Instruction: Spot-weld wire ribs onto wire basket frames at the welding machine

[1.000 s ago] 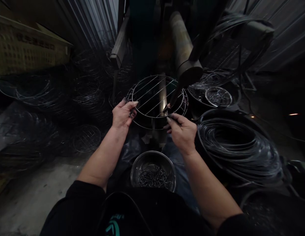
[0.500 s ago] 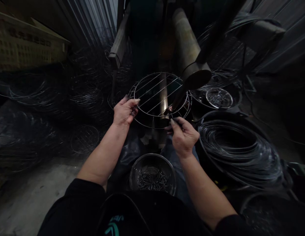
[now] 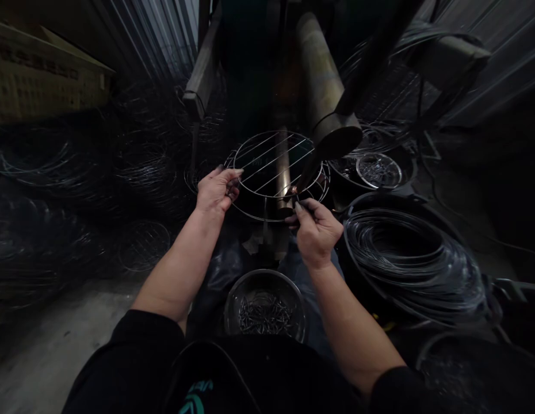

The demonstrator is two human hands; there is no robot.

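Observation:
A round wire basket frame (image 3: 267, 154) with parallel cross wires lies tilted in front of a spot welder's metal electrodes (image 3: 293, 187). My left hand (image 3: 216, 190) grips the frame's left rim, fingers curled around the wire. My right hand (image 3: 317, 227) pinches a small thin wire piece at the frame's near right rim, right below the upper electrode tip. A large cylindrical welder arm (image 3: 325, 100) slants down from above to that spot.
A steel bowl (image 3: 264, 305) of short wire pieces rests at my lap. A big coil of dark wire (image 3: 405, 259) lies at right. Another bowl of pieces (image 3: 378, 170) sits behind it. Finished wire frames (image 3: 144, 244) are piled at left. Corrugated metal walls stand behind.
The view shifted slightly. Both hands keep their hold on the frame, and the right hand edged a little up and left toward the electrode tip.

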